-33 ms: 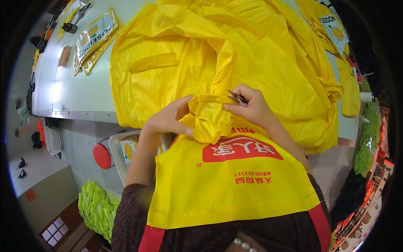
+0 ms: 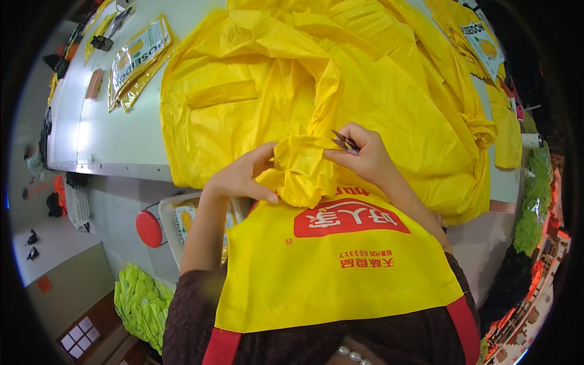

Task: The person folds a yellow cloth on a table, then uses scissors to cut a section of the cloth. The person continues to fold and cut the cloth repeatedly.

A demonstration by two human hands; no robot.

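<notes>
A large yellow raincoat-like garment [image 2: 389, 91] lies spread and crumpled across the table. Its gathered sleeve end [image 2: 302, 163] is bunched up between my hands, close to my body. My left hand [image 2: 246, 173] is curled round the left side of this sleeve end, thumb stretched along its near edge; the other fingers are partly hidden behind the fabric. In my right hand [image 2: 364, 152] is a small pair of dark thread snips [image 2: 345, 141], its blades pointing left over the rim of the sleeve. My right thumb and fingers are closed, also touching the sleeve's right edge.
Packaged yellow garments [image 2: 139, 64] lie on the table's far left, beside a small brown block [image 2: 94, 84]. More folded yellow garments [image 2: 468, 36] are at the far right. A red stool [image 2: 149, 229] and a white basket [image 2: 167, 222] stand below the table's front edge.
Hardly anything differs. My left thumb has shifted slightly toward me along the sleeve, and the view has moved a little.
</notes>
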